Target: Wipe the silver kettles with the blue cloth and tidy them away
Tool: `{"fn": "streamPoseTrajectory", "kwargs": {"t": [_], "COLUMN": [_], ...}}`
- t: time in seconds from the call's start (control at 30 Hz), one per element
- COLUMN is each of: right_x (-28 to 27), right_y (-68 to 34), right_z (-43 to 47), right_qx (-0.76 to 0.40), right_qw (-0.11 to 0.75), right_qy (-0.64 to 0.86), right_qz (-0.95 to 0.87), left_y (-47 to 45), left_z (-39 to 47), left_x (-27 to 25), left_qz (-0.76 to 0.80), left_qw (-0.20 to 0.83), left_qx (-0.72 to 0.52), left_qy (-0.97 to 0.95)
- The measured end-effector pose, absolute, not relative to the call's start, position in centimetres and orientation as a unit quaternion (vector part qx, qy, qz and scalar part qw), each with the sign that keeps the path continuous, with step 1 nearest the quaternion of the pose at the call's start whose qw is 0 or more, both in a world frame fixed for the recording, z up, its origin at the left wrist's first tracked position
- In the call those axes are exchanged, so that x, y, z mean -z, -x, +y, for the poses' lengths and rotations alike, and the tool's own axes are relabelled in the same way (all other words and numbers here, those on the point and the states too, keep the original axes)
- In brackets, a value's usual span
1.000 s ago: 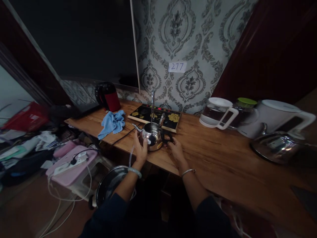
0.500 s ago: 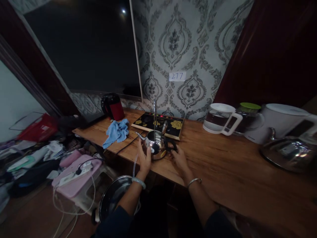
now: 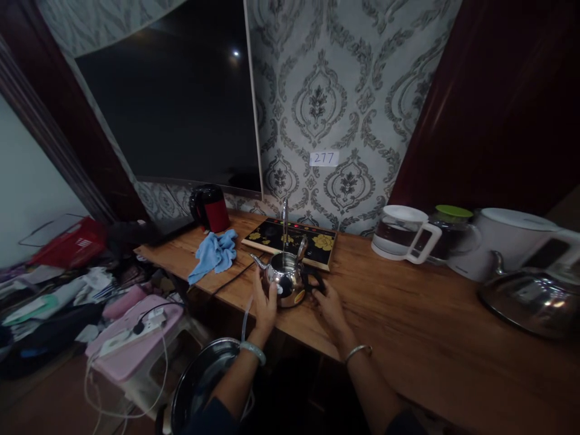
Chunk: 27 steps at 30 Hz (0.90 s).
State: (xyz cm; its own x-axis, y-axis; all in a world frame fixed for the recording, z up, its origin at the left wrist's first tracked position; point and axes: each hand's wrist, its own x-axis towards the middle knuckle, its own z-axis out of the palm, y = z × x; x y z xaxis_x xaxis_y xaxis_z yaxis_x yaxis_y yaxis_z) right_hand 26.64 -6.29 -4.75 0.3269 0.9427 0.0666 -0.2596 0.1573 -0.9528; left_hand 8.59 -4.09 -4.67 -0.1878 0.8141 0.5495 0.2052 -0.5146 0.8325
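Observation:
A small shiny metal kettle (image 3: pixel 290 290) with its lid tipped up stands near the front edge of the wooden table (image 3: pixel 389 314). My left hand (image 3: pixel 265 302) is pressed round its body on the spout side. On the other side, my right hand (image 3: pixel 328 302) has its fingers at the black handle (image 3: pixel 315 279), closed on it. A slim chrome spout (image 3: pixel 285 223) rises behind the kettle, over its open top; I cannot tell whether water runs from it. Just behind lies a black electric hob panel (image 3: pixel 301 240) with gold flowers and a red light.
A blue cloth (image 3: pixel 215 254) and a red-black kettle (image 3: pixel 211 208) are at the left. Glass jugs (image 3: pixel 401 232), a white jug (image 3: pixel 516 241) and a large steel kettle (image 3: pixel 534 296) stand right. Below are a pot (image 3: pixel 203 380) and a pink stool (image 3: pixel 140 350) with a power strip.
My view has tilted up slightly, so the table and things on it sit lower. Both hands stay at the small kettle, which shows no clear movement on the table.

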Motion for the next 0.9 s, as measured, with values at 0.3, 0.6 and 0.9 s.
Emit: {"fn": "streamPoseTrajectory", "kwargs": {"t": [0.3, 0.6, 0.9], "right_x": [5.8, 5.7, 5.0], "right_y": [-26.4, -26.2, -28.4], "right_z": [-5.3, -9.9, -14.2], "right_qx": [-0.443, -0.139, -0.232], "right_qw": [0.674, 0.666, 0.573], "right_qy": [0.453, 0.585, 0.632], "right_qz": [-0.381, -0.442, -0.468], "left_y": [-8.3, -8.0, -9.1], "left_z": [-3.5, -2.4, -2.8], "left_x": [4.8, 3.2, 2.2], "left_qz": [0.425, 0.409, 0.438], "left_qw": [0.178, 0.079, 0.03], "left_qx": [-0.642, -0.627, -0.585], "left_qy": [-0.612, -0.658, -0.682]}}
